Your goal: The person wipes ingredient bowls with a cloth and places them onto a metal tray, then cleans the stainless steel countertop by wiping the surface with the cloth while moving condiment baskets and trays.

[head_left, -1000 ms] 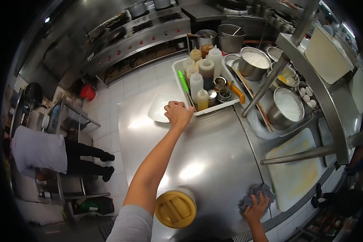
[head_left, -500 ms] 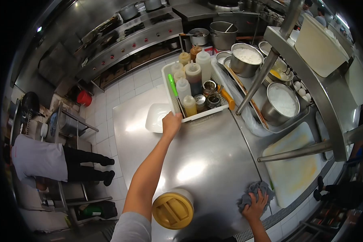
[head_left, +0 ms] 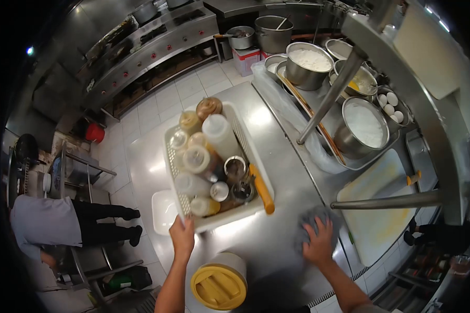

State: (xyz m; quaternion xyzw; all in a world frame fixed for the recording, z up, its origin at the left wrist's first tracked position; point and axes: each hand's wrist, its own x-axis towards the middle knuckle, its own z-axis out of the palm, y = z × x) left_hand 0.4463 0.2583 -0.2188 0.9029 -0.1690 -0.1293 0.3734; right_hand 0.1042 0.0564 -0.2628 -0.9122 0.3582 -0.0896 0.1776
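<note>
My left hand (head_left: 182,239) grips the near left corner of a white plastic basket (head_left: 230,221). Squeeze bottles (head_left: 220,134) and small jars (head_left: 235,169) fill the basket, and a yellow-handled tool (head_left: 262,190) leans over its right side. To the left, partly behind the basket, is a white dish (head_left: 163,209). My right hand (head_left: 319,245) lies with fingers spread on a crumpled grey cloth (head_left: 301,232), pressing it against the steel table (head_left: 269,117). Between my arms stands a tub with a yellow lid (head_left: 219,287).
A plastic-lined tray holds metal bowls of white powder (head_left: 364,122), with eggs (head_left: 389,107) in a bowl beyond. A white cutting board (head_left: 373,208) and steel shelf posts (head_left: 386,200) are on the right. At left, a person (head_left: 47,221) stands near a rack.
The basket has come nearer along the table with my left hand, baring the table's far part. My right hand and the cloth have shifted slightly left and up. The green-handled tool no longer shows.
</note>
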